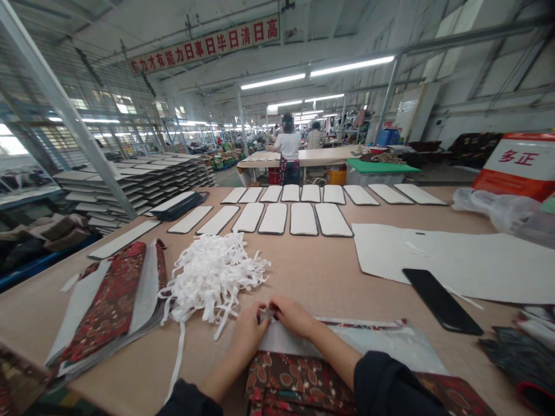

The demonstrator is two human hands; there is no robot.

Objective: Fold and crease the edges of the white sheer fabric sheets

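Observation:
My left hand (250, 330) and my right hand (291, 315) meet at the near middle of the table, fingers pinched together on the top edge of a patterned fabric piece (303, 378) with a pale lining. Something small and white sits between the fingertips; it looks like a white strip end. A loose heap of white strips (210, 276) lies just left of my left hand, one strip trailing toward me. A stack of dark red patterned fabric pieces (110, 303) lies further left.
Two rows of white padded panels (274, 218) lie across the table's far half. A large white sheet (455, 260) and a black phone (441, 300) are at right. Stacked panels fill the left side of the hall. A person stands at a far table.

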